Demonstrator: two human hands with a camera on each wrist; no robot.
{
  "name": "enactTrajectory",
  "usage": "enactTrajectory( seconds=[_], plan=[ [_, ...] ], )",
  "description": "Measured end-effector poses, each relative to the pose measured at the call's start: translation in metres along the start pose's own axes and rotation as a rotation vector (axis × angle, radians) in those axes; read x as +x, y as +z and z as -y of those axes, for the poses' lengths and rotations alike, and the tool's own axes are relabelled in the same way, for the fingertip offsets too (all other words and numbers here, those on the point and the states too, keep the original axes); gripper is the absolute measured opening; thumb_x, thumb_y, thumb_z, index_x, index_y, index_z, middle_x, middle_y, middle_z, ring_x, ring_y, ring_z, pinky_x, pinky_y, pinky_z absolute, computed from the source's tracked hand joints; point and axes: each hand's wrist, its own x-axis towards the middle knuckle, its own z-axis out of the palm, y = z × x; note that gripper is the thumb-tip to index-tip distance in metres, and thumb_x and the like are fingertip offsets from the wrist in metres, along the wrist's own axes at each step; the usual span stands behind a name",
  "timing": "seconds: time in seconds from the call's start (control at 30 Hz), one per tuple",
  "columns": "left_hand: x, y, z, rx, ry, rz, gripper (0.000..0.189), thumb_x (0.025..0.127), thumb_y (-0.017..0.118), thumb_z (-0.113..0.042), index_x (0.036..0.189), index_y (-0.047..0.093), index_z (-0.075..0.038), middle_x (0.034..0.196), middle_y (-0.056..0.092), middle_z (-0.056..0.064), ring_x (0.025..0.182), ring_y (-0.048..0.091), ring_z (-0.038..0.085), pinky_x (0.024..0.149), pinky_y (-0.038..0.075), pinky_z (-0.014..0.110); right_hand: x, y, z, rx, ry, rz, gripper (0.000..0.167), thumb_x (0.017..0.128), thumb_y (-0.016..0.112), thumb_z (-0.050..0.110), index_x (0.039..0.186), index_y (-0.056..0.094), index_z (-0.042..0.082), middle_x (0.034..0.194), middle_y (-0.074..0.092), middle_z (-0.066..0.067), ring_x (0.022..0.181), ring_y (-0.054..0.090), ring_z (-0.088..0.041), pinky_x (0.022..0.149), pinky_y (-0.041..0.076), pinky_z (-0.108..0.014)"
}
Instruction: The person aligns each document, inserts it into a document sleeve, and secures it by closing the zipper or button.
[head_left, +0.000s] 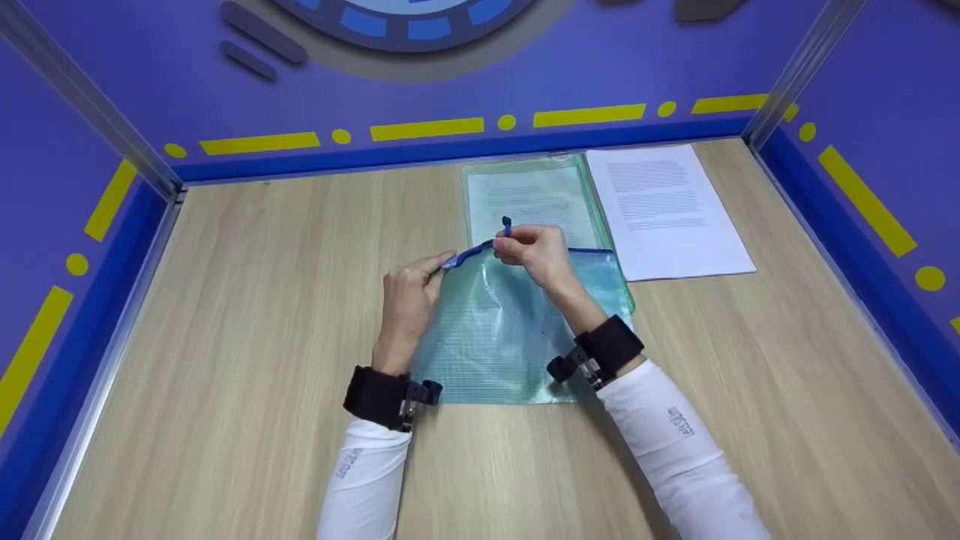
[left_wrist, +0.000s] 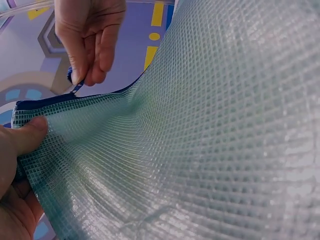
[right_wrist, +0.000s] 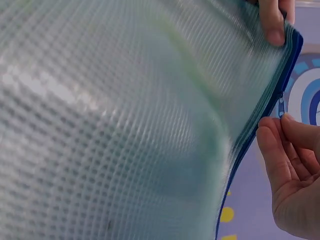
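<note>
A translucent mesh zipper pouch (head_left: pixel 487 337) with a blue zipper (head_left: pixel 474 253) along its far edge lies in front of the person, that edge lifted. At its far left corner the left hand (head_left: pixel 409 300) pinches the pouch, thumb on the near face in the left wrist view. The right hand (head_left: pixel 541 255) pinches the small blue zipper pull (right_wrist: pixel 281 105) between thumb and fingertips, a short way along from the left hand. A dark blue strap end (head_left: pixel 507 222) sticks up above the right fingertips.
A green-edged mesh pouch (head_left: pixel 525 171) with a printed sheet inside lies behind, partly covered by the nearer pouch. To its right is a stack of printed paper (head_left: pixel 667 217). Purple walls (head_left: pixel 420 97) enclose the back and sides of the wooden table (head_left: pixel 262 337).
</note>
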Motion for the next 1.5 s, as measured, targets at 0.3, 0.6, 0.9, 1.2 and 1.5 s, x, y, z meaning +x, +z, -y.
enactTrajectory(
  seconds=[0.3, 0.6, 0.9, 1.2, 1.5],
  plan=[
    [0.000, -0.003, 0.001, 0.002, -0.012, -0.035, 0.021, 0.091, 0.065, 0.002, 0.107, 0.077, -0.005, 0.104, 0.077, 0.012, 0.098, 0.075, 0.025, 0.084, 0.060, 0.035, 0.005, -0.029, -0.007, -0.038, 0.086, -0.062, 0.028, 0.090, 0.072, 0.011, 0.113, 0.071, -0.006, 0.100, 0.074, -0.013, 0.082, 0.073, -0.009, 0.081, 0.061, -0.027],
    [0.000, -0.004, 0.002, 0.043, -0.039, -0.007, 0.022, 0.092, 0.063, 0.005, 0.106, 0.077, -0.004, 0.103, 0.077, 0.013, 0.097, 0.075, 0.025, 0.084, 0.060, 0.037, 0.006, -0.044, -0.008, -0.090, 0.082, -0.070, 0.030, 0.091, 0.072, 0.012, 0.114, 0.070, -0.007, 0.103, 0.073, -0.017, 0.080, 0.072, -0.008, 0.080, 0.061, -0.025],
    [0.002, -0.016, 0.011, 0.020, -0.082, -0.066, 0.024, 0.091, 0.059, 0.008, 0.104, 0.077, -0.002, 0.102, 0.077, 0.013, 0.097, 0.075, 0.025, 0.083, 0.060, 0.038, 0.009, -0.070, -0.011, -0.101, 0.116, -0.112, 0.033, 0.091, 0.071, 0.013, 0.118, 0.068, -0.007, 0.099, 0.071, -0.009, 0.078, 0.071, -0.004, 0.078, 0.060, -0.022],
    [0.003, -0.022, 0.018, 0.049, -0.121, -0.058, 0.023, 0.091, 0.060, 0.009, 0.105, 0.075, -0.001, 0.104, 0.077, 0.014, 0.099, 0.074, 0.026, 0.084, 0.060, 0.039, 0.005, -0.095, -0.019, -0.082, 0.112, -0.160, 0.034, 0.091, 0.071, 0.011, 0.118, 0.067, -0.010, 0.079, 0.069, 0.008, 0.071, 0.071, -0.001, 0.073, 0.060, -0.019],
    [0.004, -0.029, 0.024, 0.050, -0.154, -0.069, 0.022, 0.092, 0.059, 0.008, 0.104, 0.075, -0.001, 0.104, 0.076, 0.016, 0.099, 0.073, 0.028, 0.085, 0.059, 0.040, 0.001, -0.121, -0.032, -0.089, 0.156, -0.199, 0.036, 0.092, 0.069, 0.012, 0.120, 0.065, -0.011, 0.072, 0.068, 0.014, 0.067, 0.070, 0.000, 0.071, 0.059, -0.017]
  ],
)
